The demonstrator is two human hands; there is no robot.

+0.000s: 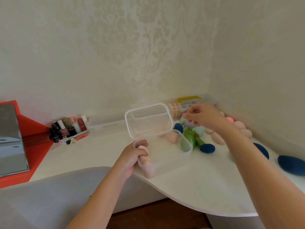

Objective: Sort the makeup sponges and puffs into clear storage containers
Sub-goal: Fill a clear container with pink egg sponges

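Clear container [171, 154] in left hand [132, 157], sponges [217, 138] beyond

Navy sponge [207, 148], peach sponge [172, 137] and yellow handle [189, 98] sit before cream damask wallpaper [132, 47].

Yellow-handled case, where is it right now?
In the head view, the yellow-handled case sits back right on the table against the wall, just beyond the right hand.

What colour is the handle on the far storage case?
The handle is yellow, seen in the head view.
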